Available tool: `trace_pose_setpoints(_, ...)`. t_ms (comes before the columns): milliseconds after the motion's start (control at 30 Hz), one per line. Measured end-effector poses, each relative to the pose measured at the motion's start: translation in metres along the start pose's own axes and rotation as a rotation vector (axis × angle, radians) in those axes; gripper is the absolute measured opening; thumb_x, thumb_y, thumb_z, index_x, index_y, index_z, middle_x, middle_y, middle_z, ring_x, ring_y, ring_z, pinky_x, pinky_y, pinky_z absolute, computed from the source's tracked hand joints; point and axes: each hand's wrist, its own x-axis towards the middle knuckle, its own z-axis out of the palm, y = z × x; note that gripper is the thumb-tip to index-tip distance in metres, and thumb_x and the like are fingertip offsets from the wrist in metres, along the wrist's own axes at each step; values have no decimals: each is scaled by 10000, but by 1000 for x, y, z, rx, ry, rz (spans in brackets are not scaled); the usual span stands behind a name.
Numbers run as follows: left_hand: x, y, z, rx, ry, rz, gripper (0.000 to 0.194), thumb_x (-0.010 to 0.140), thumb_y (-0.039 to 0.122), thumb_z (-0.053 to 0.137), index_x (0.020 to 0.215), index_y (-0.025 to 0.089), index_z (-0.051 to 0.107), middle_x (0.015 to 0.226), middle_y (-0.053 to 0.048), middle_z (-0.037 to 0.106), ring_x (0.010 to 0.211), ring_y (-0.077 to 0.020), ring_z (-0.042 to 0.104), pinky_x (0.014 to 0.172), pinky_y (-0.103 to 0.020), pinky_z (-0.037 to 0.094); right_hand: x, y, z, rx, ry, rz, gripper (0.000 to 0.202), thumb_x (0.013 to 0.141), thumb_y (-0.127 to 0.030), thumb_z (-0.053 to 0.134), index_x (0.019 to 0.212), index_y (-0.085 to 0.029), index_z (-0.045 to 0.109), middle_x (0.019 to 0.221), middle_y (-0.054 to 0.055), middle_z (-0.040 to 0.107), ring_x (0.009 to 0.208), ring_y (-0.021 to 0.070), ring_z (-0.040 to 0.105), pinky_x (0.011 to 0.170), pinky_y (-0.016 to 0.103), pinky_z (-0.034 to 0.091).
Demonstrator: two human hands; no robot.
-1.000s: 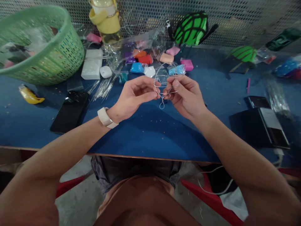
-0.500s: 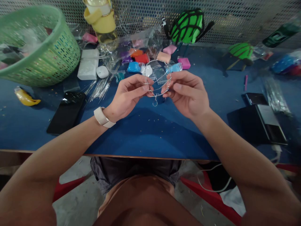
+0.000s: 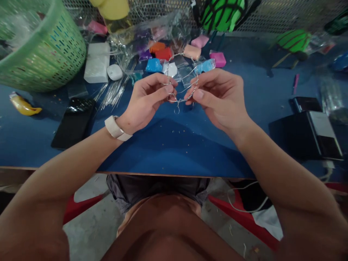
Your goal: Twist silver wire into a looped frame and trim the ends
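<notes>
Between my hands, above the blue table, is a twisted silver wire frame (image 3: 182, 100) bent into a rough ring, with a small loop hanging at its near side. My left hand (image 3: 148, 99) pinches the ring's left side between thumb and fingers. Its wrist wears a pale band. On the opposite side, my right hand (image 3: 221, 98) has thumb and fingers closed on the wire. Beyond the ring lie small packs of coloured clay, among them a blue pack (image 3: 153, 65), a red pack (image 3: 164, 54) and a light blue pack (image 3: 205, 66).
A green basket (image 3: 67, 47) stands at the left, beside a white box (image 3: 97, 62) and a bundle of straight wires (image 3: 115, 95). A black phone (image 3: 72, 127) lies nearer. Green turtle-like shells (image 3: 221, 16) stand at the back. Electronic devices (image 3: 323, 134) lie at right.
The view has shifted a little, so the table's contents sit higher in the picture. Both hands keep their hold on the wire frame, with my right hand slightly farther from my left.
</notes>
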Motion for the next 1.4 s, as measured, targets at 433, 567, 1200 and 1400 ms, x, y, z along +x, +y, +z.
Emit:
trace_pose_setpoints(433,4,-4,-6,202,11,23,342,911,570,1031,914,275,859,956,-29,774,766,-157,671,821,-439,690,-3,0,-1,-159,-62,-25,341,849,-637,1073,953,-349,924,949,18,857,810,229,789,765,432,764)
trace_pose_setpoints(567,4,-6,-7,213,13,4,280,946,520,1001,934,270,876,940,-32,792,790,-168,691,780,-413,652,-6,-3,-2,-236,-57,22,318,929,-648,1009,1002,-354,914,1013,18,849,868,240,791,853,465,771)
trace_pose_setpoints(1200,0,5,6,72,21,-249,179,1057,46,695,995,134,839,860,-16,764,765,-96,700,784,-274,610,-14,3,1,-266,-48,-57,109,986,-329,983,1077,-365,933,1028,-16,873,885,190,840,856,375,711)
trace_pose_setpoints(1400,1,3,5,144,-13,-262,158,1082,88,712,981,138,821,857,-27,796,766,-100,730,787,-277,631,-14,11,-5,-222,-81,-9,120,968,-390,1002,1070,-387,939,1001,-5,879,868,219,838,814,412,708)
